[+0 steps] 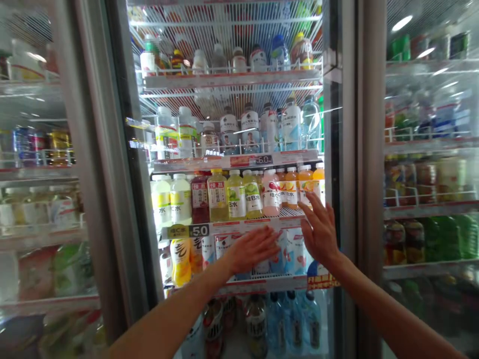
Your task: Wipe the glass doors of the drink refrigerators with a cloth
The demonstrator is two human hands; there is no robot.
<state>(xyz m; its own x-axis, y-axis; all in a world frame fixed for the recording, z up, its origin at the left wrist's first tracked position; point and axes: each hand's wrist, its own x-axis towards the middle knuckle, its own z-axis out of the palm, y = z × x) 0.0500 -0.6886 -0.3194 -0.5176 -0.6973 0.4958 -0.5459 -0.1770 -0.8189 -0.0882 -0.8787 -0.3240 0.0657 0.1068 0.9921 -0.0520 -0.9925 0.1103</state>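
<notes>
I face an open drinks fridge with wire shelves full of bottles. My left hand (253, 248) reaches in flat, fingers stretched out, over the white and blue bottles (295, 252) on the lower shelf, just under the shelf rail (224, 228) with a 5.0 price tag. My right hand (319, 229) is raised beside it with fingers spread, palm toward the shelves, near the orange juice bottles (305, 184). Neither hand holds anything.
Yellow, green and pink drink bottles (232, 195) line the middle shelf. The open glass door (101, 174) stands at the left, and the fridge frame (359, 164) is just right of my right hand. Closed fridges with cans and bottles flank both sides.
</notes>
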